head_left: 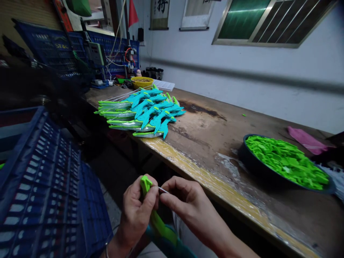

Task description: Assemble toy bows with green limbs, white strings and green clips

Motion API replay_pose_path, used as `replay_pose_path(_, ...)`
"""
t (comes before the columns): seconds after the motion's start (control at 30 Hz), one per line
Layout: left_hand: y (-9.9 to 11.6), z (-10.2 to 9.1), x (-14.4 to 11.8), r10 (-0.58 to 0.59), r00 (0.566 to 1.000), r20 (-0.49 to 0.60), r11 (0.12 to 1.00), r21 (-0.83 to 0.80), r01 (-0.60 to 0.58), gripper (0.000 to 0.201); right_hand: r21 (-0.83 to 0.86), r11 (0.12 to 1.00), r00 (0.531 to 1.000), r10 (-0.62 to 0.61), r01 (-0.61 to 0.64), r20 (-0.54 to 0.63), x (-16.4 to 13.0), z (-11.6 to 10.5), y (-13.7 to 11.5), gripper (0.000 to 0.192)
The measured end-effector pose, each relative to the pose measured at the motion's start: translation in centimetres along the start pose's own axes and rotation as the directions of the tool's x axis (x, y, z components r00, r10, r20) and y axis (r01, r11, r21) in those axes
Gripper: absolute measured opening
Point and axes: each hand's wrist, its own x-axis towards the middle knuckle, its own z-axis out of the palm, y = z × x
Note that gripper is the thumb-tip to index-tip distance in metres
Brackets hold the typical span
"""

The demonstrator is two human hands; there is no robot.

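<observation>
My left hand point(139, 206) is closed round the tip of a long lime-green and teal plastic piece point(163, 229), which slants down toward my lap. Its green end point(146, 183) pokes up above my thumb. Close beside it, my right hand point(185, 199) pinches a thin white cord point(163, 190) between thumb and forefinger. The cord runs to the fingers of my left hand; where it meets the plastic is hidden. Several similar teal and green pieces point(150, 111), some with white cords stretched along them, lie stacked on the workbench point(204, 125).
On the right of the bench stands a dark basin point(244, 157) heaped with small green plastic parts point(287, 161), near a pink cloth point(306, 139). A yellow bowl point(138, 84) sits at the far end. Blue crates point(53, 186) stand close on my left.
</observation>
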Motion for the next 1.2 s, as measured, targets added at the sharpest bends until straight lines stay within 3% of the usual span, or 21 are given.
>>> replay_pose_path(0.17,0.5,0.6,-0.2,-0.014,0.997,0.073,0.999,-0.030,0.017,0.022,0.190,0.981,0.998,0.042,-0.031,-0.052,-0.8,0.3,0.0,0.022)
replay_pose_path(0.23,0.9,0.7,-0.3,-0.021,0.996,0.086,0.987,-0.158,0.034,0.023,0.207,0.978,0.996,0.016,0.002,-0.082,-0.9,0.7,-0.3,0.022)
replay_pose_path(0.4,2.0,0.2,-1.0,-0.052,0.977,0.205,0.760,-0.626,0.172,0.028,0.120,0.986,0.993,-0.114,0.116,-0.023,-1.1,1.4,-1.5,0.017)
replay_pose_path(0.5,2.2,-0.1,-1.6,-0.104,0.966,0.238,0.638,-0.729,0.249,0.028,0.206,0.976,0.994,-0.087,0.070,0.072,-1.2,2.0,-2.0,0.015)
replay_pose_path(0.6,2.1,0.0,-2.0,-0.051,0.972,0.229,0.573,-0.790,0.216,0.029,0.282,0.958,0.993,-0.078,0.049,0.093,-1.2,2.7,-2.2,0.016)
replay_pose_path(0.97,2.5,0.6,-1.5,0.013,0.966,0.258,0.565,-0.799,0.206,0.031,0.378,0.925,0.996,0.010,-0.042,0.085,-1.0,3.0,-2.7,0.016)
replay_pose_path(1.2,1.5,0.2,-1.9,-0.008,0.991,0.130,0.678,-0.728,0.101,0.029,0.317,0.948,0.995,-0.003,-0.028,0.097,-0.9,3.1,-2.5,0.019)
